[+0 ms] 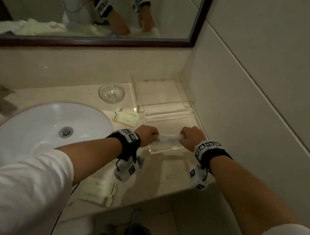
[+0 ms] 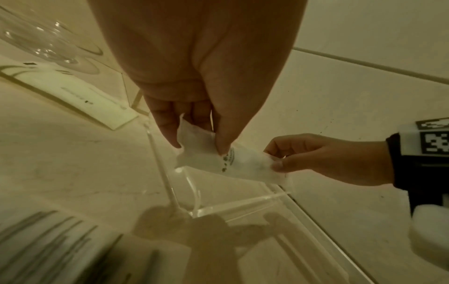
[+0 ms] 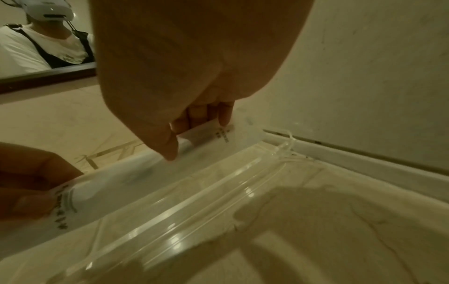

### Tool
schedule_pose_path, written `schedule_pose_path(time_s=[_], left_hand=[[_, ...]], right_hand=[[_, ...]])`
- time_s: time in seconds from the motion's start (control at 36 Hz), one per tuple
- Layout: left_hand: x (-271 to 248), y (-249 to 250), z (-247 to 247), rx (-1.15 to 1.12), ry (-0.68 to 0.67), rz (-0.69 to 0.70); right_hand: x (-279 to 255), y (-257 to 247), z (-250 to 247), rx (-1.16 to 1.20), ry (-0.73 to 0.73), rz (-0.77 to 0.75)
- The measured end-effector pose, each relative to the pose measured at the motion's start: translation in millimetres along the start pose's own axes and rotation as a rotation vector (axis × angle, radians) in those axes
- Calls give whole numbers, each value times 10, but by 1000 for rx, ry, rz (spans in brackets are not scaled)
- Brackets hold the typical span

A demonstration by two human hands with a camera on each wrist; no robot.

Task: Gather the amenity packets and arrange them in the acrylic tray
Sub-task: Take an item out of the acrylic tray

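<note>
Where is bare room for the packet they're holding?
The clear acrylic tray looks bare in both sections under the white plastic packet. Counter between glass dish and white sink holds cream packets; more crowd the front edge.

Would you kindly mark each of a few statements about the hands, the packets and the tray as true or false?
1. Both hands hold the same white packet. True: the left hand pinches one end, the right hand the other.
2. The held packet is over the acrylic tray. True.
3. The glass dish holds a packet. False: nothing shows in it.
4. No packets remain on the counter. False: cream packets lie beside the tray, and others near the front edge.
</note>
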State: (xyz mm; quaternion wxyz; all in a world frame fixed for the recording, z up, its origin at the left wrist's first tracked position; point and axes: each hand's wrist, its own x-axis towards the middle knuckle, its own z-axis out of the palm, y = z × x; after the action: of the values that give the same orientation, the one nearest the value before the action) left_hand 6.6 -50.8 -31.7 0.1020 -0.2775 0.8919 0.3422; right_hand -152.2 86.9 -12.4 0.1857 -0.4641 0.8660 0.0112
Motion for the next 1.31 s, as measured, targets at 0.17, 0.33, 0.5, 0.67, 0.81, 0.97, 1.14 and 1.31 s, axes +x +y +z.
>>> schedule_pose_path(time_s=[0.17, 0.33, 0.5, 0.67, 0.81, 0.97, 1.14, 1.31], left_hand=[[178, 84, 58, 42, -35, 3], [302, 135, 118, 176, -112, -65], [326, 95, 160, 278, -114, -56], [366, 60, 140, 317, -142, -32], [390, 48, 109, 350, -196, -23], [432, 12, 100, 324, -222, -27], [426, -17, 107, 321, -221, -1], [405, -30, 118, 317, -202, 9]], right_hand=[[244, 243, 15, 25, -55, -40], [367, 419, 116, 19, -140, -2], [458, 466, 247, 22, -160, -38], [503, 503, 365, -6, -59, 20], [492, 554, 508, 41, 0, 49], [532, 615, 536, 175, 5, 38], [473, 591, 519, 276, 38, 41], [500, 620, 566, 276, 101, 24]])
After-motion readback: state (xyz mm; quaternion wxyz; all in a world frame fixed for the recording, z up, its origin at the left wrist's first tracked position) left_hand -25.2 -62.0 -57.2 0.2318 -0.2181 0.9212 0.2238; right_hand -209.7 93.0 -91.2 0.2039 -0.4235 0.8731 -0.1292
